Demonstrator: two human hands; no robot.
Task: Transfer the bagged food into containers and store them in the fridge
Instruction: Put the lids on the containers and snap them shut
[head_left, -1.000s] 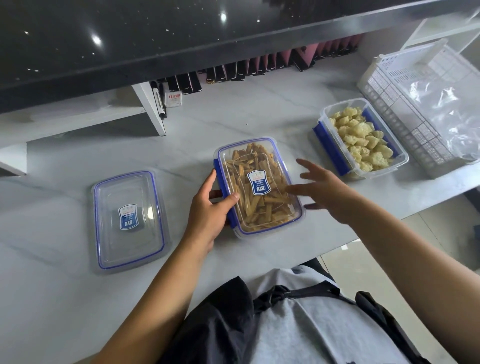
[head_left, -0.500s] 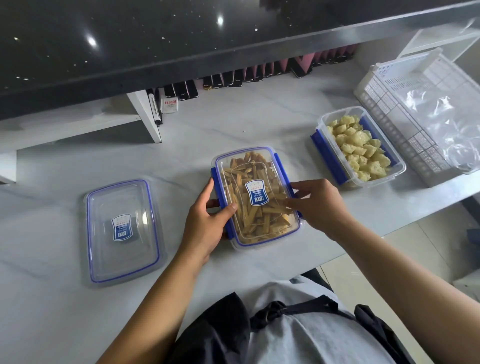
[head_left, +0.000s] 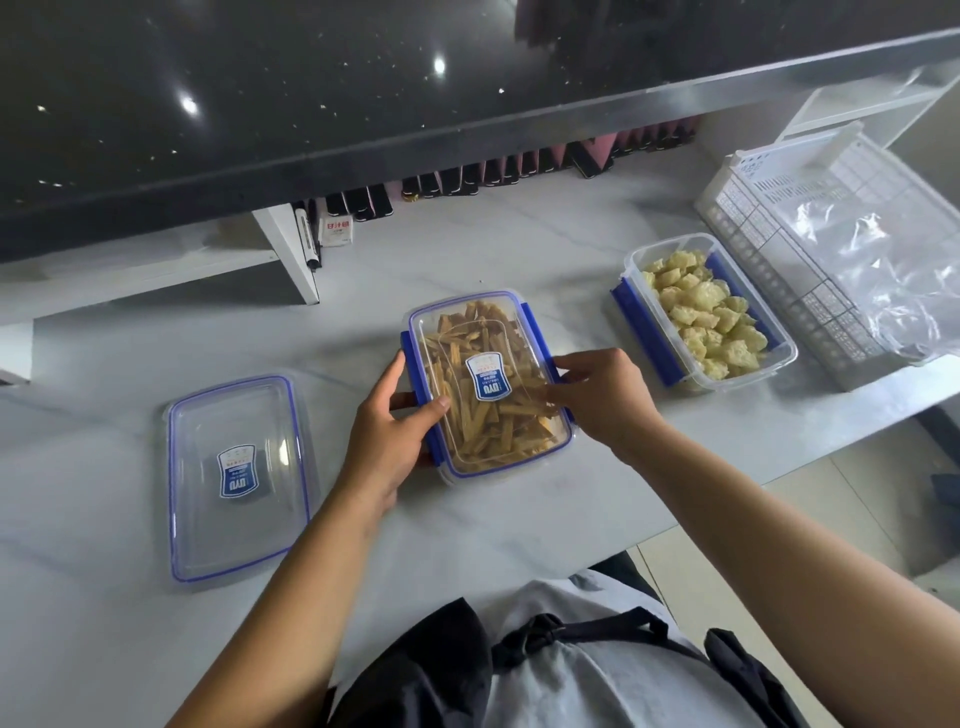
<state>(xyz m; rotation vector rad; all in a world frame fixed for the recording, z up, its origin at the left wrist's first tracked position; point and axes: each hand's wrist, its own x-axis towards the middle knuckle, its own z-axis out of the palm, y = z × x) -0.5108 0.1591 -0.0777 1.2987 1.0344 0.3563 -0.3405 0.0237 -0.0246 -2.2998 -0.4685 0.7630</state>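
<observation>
Sitting mid-surface, the lidded container (head_left: 488, 384) of brown sticks looks like a stiff, clear plastic box of modest weight. Its smooth walls are probably a little slippery, so the blue clips along its long sides seem the surest places to take hold. The left hand (head_left: 387, 441) grasps the left long side, thumb over the lid rim. The right hand (head_left: 602, 395) curls its fingers on the right clip, seemingly pressing it. A spare lid (head_left: 236, 478) lies flat well to the left. An open container (head_left: 706, 312) of pale, crumbly-looking pieces stands apart to the right, just beside a white basket (head_left: 769, 218) holding clear bags (head_left: 883, 270). The surface (head_left: 519, 249) ends near the box on the person's side, so lifting looks safer than sliding that way.
</observation>
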